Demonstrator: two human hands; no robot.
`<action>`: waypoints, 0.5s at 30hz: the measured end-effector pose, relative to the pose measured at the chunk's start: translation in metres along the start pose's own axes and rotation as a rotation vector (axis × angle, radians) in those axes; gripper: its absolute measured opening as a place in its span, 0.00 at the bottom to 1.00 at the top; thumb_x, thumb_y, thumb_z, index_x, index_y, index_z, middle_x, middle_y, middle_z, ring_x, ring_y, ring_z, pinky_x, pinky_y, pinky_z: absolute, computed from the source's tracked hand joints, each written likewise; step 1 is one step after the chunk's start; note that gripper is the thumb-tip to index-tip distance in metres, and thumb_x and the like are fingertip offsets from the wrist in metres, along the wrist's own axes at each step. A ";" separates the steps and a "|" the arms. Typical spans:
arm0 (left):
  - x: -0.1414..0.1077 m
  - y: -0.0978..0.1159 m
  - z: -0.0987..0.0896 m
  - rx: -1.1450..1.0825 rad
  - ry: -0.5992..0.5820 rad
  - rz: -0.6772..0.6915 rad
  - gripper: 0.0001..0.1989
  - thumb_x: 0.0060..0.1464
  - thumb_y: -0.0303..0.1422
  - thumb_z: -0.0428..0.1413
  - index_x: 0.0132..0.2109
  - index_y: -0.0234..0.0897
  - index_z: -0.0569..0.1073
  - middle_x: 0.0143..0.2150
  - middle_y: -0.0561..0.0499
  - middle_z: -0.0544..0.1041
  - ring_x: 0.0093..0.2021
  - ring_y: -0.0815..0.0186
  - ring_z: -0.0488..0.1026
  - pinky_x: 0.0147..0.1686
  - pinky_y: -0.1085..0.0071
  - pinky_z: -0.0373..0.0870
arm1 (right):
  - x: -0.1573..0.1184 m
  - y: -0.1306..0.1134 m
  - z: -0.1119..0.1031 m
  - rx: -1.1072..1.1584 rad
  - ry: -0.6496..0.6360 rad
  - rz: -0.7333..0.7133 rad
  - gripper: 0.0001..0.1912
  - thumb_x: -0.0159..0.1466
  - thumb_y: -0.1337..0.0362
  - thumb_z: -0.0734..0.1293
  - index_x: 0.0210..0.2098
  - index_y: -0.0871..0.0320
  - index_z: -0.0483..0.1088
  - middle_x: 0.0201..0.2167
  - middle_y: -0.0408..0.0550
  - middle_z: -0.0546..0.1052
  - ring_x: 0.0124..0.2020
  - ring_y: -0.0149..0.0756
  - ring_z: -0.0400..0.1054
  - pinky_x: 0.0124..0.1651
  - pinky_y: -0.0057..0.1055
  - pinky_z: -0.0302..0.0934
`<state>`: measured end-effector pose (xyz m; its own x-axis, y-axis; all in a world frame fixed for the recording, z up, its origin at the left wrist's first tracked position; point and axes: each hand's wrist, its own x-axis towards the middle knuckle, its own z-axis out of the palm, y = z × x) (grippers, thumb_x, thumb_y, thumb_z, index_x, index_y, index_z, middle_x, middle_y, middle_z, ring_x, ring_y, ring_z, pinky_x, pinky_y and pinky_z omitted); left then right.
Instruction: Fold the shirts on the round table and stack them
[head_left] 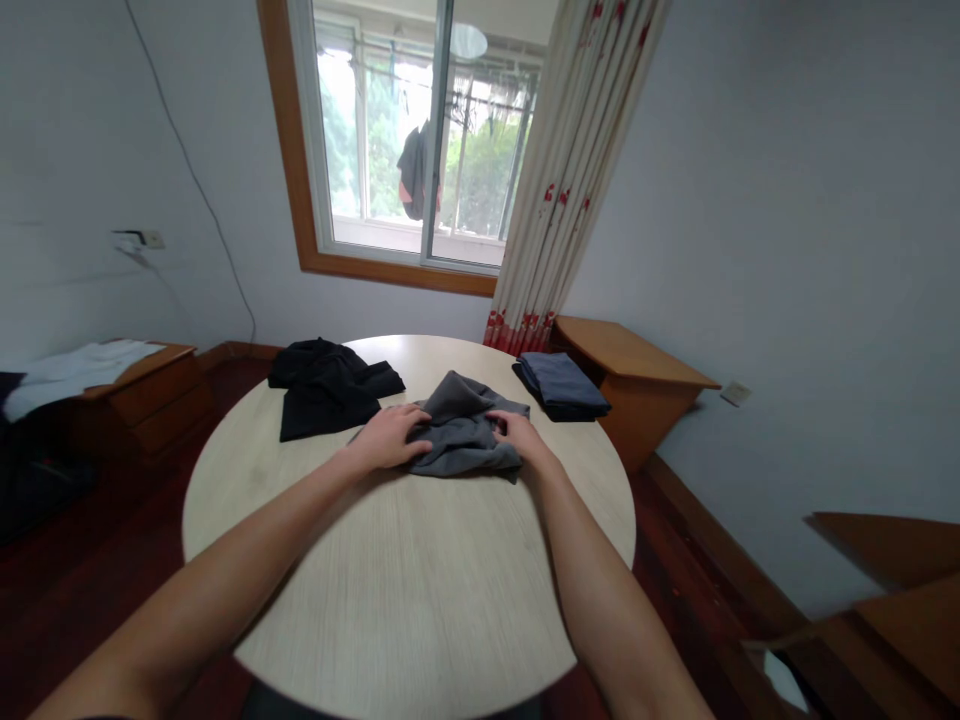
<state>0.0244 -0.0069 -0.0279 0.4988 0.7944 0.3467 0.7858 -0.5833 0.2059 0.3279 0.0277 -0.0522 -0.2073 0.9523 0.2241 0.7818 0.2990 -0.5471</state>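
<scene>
A crumpled grey cloth (pixel 461 435) lies on the round pale table (pixel 420 600), a little beyond its middle. My left hand (pixel 390 437) rests on the cloth's left side, its fingers apart. At the cloth's right side is my right hand (pixel 517 437), its fingers curled against the fabric; whether they pinch it is not clear. Rumpled black clothing (pixel 330 390) lies at the table's back left. Folded dark blue and black clothes (pixel 562 385) are stacked at the right edge.
A wooden desk (pixel 630 355) stands against the wall behind the table's right edge. To the left is a low wooden cabinet (pixel 161 400) with white cloth (pixel 82 375) on top. A patterned curtain (pixel 559 200) hangs beside the window.
</scene>
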 end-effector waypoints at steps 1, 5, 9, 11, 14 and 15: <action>-0.001 0.007 0.004 0.026 -0.044 0.017 0.27 0.57 0.46 0.58 0.60 0.42 0.73 0.61 0.43 0.73 0.60 0.50 0.70 0.58 0.55 0.66 | 0.000 -0.005 0.004 0.006 -0.047 -0.041 0.18 0.56 0.67 0.68 0.46 0.60 0.79 0.33 0.49 0.80 0.33 0.38 0.73 0.38 0.31 0.64; 0.000 0.010 0.015 0.101 -0.116 -0.010 0.22 0.60 0.44 0.56 0.58 0.41 0.76 0.54 0.41 0.76 0.55 0.48 0.72 0.53 0.55 0.68 | -0.004 -0.020 0.001 0.116 -0.017 -0.142 0.10 0.57 0.64 0.65 0.30 0.60 0.78 0.26 0.45 0.77 0.28 0.34 0.68 0.34 0.29 0.60; 0.001 0.002 0.009 0.061 -0.112 -0.001 0.14 0.63 0.40 0.51 0.43 0.40 0.79 0.42 0.44 0.79 0.43 0.53 0.77 0.41 0.62 0.69 | -0.010 -0.022 -0.020 0.251 0.322 -0.129 0.15 0.57 0.54 0.65 0.29 0.59 0.77 0.27 0.48 0.78 0.30 0.37 0.68 0.36 0.33 0.62; 0.001 -0.001 -0.003 -0.043 0.015 0.015 0.13 0.63 0.39 0.51 0.37 0.41 0.78 0.39 0.46 0.79 0.41 0.56 0.76 0.39 0.64 0.68 | -0.012 -0.023 -0.029 0.324 0.460 -0.098 0.17 0.56 0.50 0.67 0.28 0.59 0.76 0.27 0.49 0.78 0.30 0.39 0.68 0.36 0.34 0.63; 0.001 -0.009 -0.032 -0.392 0.317 0.004 0.15 0.61 0.43 0.53 0.33 0.40 0.77 0.35 0.48 0.78 0.37 0.60 0.74 0.38 0.66 0.68 | -0.015 -0.029 -0.037 0.507 0.564 -0.066 0.21 0.54 0.46 0.71 0.30 0.59 0.76 0.25 0.49 0.77 0.28 0.40 0.70 0.34 0.35 0.66; 0.001 -0.013 -0.041 -0.539 0.423 -0.018 0.15 0.59 0.45 0.54 0.32 0.40 0.76 0.33 0.49 0.77 0.35 0.61 0.73 0.37 0.66 0.69 | -0.015 -0.033 -0.038 0.598 0.561 -0.064 0.22 0.55 0.44 0.71 0.32 0.59 0.76 0.25 0.48 0.77 0.27 0.40 0.70 0.33 0.36 0.67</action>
<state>-0.0005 -0.0052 0.0072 0.2151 0.7342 0.6439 0.4459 -0.6605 0.6041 0.3279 0.0011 -0.0071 0.2077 0.8070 0.5528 0.3004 0.4852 -0.8212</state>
